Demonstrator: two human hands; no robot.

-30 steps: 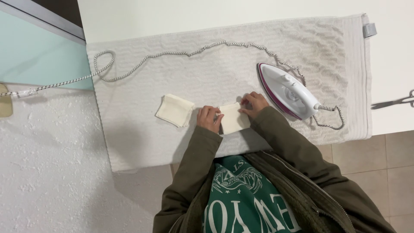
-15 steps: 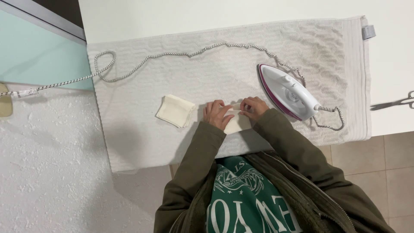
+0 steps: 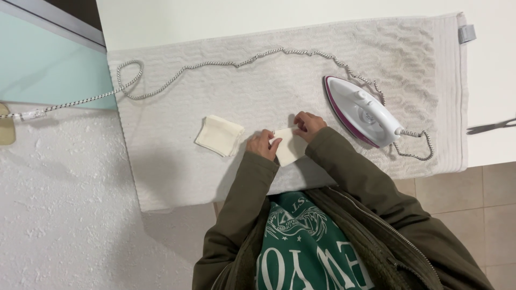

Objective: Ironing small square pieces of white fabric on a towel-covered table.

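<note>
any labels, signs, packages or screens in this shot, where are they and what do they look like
No packages, signs or screens show.
Grey tab: small folded loop label at the far right corner of the white towel, rectangular, plain grey.
Printed shirt: green front under the open olive jacket, bottom centre, white crest emblem above large white lettering.
Iron: white with purple edge, on the towel to the right of the hands; no label can be made out on it.

home | towel (image 3: 258,80) on table as ironing pad | iron (image 3: 361,111) | tiled floor (image 3: 497,198)
</note>
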